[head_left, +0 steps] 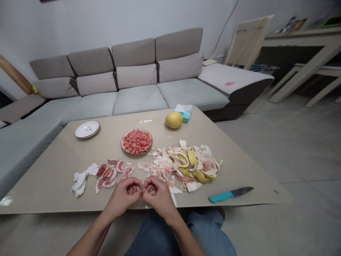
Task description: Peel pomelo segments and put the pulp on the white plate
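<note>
Bringing my two hands together at the table's near edge, I have my left hand (123,196) and right hand (160,197) meeting at the fingertips, thumbs and forefingers bent inward and touching or nearly so. Whether either is pinched on a scrap of fruit I cannot tell, because my own fingers hide the spot.

What matters most, I judge, is the line from my fingertips to the pink fruit segments (108,175). They lie in a loose cluster at ten o'clock, flat on the table (114,124), clearly nearer my left hand than my right. The long axis of the main group slants from about seven o'clock to one; a single wedge (128,172) sits just beyond my left knuckles, at twelve.

Almost straight ahead, just shy of twelve, stands the round plate (148,133), heaped with loose pink pulp (136,141) and well apart from both hands. The heap of peel and pith (191,161) spreads from one to two o'clock, its near side close beside my right hand. At three o'clock lies the knife (231,194), turquoise handle toward me, blade pointing away to the right. A whole yellow fruit (174,120) rests at one o'clock, farther off.
</note>
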Demonstrator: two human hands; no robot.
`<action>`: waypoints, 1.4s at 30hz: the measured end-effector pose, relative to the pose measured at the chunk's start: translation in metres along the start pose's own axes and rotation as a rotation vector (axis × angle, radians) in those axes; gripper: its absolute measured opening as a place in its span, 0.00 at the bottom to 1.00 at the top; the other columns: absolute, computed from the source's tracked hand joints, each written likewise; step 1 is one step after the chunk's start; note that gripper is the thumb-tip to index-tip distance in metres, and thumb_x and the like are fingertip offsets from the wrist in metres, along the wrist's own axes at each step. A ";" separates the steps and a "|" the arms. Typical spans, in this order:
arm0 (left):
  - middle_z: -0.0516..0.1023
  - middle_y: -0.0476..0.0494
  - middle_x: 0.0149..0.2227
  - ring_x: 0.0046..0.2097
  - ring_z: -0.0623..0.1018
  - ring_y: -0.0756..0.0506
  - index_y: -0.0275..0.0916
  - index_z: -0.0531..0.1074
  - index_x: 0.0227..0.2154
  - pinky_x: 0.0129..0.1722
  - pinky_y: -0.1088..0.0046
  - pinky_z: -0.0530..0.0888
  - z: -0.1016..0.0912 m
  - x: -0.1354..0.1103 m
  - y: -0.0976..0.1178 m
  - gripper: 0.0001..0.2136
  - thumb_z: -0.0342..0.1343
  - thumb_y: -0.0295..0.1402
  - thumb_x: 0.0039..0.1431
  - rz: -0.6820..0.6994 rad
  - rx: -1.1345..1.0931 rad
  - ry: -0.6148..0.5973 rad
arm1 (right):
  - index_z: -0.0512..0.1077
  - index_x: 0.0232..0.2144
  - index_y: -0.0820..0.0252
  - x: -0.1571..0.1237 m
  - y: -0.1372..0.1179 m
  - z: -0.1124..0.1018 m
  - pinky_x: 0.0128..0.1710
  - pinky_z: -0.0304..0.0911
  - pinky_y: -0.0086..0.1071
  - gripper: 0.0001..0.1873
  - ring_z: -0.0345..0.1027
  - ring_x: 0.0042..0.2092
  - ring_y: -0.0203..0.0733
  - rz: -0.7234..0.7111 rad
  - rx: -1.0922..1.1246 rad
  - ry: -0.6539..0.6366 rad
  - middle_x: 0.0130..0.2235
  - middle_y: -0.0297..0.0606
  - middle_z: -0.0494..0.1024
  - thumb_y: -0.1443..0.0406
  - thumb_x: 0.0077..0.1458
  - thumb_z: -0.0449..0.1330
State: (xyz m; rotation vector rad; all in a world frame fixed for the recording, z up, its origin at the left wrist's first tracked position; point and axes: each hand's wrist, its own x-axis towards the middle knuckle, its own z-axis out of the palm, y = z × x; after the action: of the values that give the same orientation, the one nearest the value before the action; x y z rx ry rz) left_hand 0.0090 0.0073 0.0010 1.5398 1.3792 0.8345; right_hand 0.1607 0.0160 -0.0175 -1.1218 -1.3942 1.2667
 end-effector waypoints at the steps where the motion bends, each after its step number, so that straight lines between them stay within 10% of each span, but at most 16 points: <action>1: 0.66 0.52 0.23 0.26 0.62 0.51 0.35 0.74 0.30 0.25 0.77 0.59 0.000 0.000 -0.001 0.05 0.56 0.29 0.51 0.001 -0.010 -0.005 | 0.67 0.22 0.60 0.000 0.000 0.001 0.19 0.52 0.22 0.02 0.57 0.21 0.29 0.002 -0.001 0.000 0.24 0.29 0.66 0.69 0.40 0.58; 22: 0.74 0.50 0.30 0.25 0.68 0.54 0.37 0.72 0.35 0.23 0.80 0.59 0.000 0.002 -0.011 0.13 0.65 0.38 0.51 -0.168 -0.576 0.060 | 0.71 0.34 0.57 0.006 0.007 0.003 0.28 0.70 0.29 0.17 0.70 0.28 0.36 0.212 0.610 -0.020 0.30 0.31 0.74 0.56 0.45 0.69; 27: 0.78 0.44 0.36 0.35 0.75 0.48 0.36 0.76 0.39 0.32 0.77 0.66 -0.003 0.005 -0.012 0.15 0.66 0.39 0.50 -0.159 -0.526 0.089 | 0.75 0.36 0.58 0.007 0.011 0.005 0.36 0.71 0.32 0.18 0.72 0.31 0.38 0.215 0.583 -0.124 0.31 0.33 0.77 0.56 0.44 0.71; 42: 0.66 0.53 0.26 0.24 0.60 0.55 0.36 0.70 0.30 0.21 0.80 0.55 -0.010 0.003 -0.012 0.11 0.64 0.38 0.52 -0.117 -0.580 0.037 | 0.76 0.30 0.59 0.007 0.012 0.005 0.34 0.71 0.34 0.15 0.74 0.30 0.41 0.103 0.324 0.015 0.30 0.36 0.78 0.54 0.46 0.69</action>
State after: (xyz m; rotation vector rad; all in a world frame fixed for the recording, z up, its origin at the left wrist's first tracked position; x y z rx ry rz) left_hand -0.0038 0.0123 -0.0063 0.9910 1.1069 1.0775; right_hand 0.1551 0.0229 -0.0293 -0.9852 -1.0818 1.4931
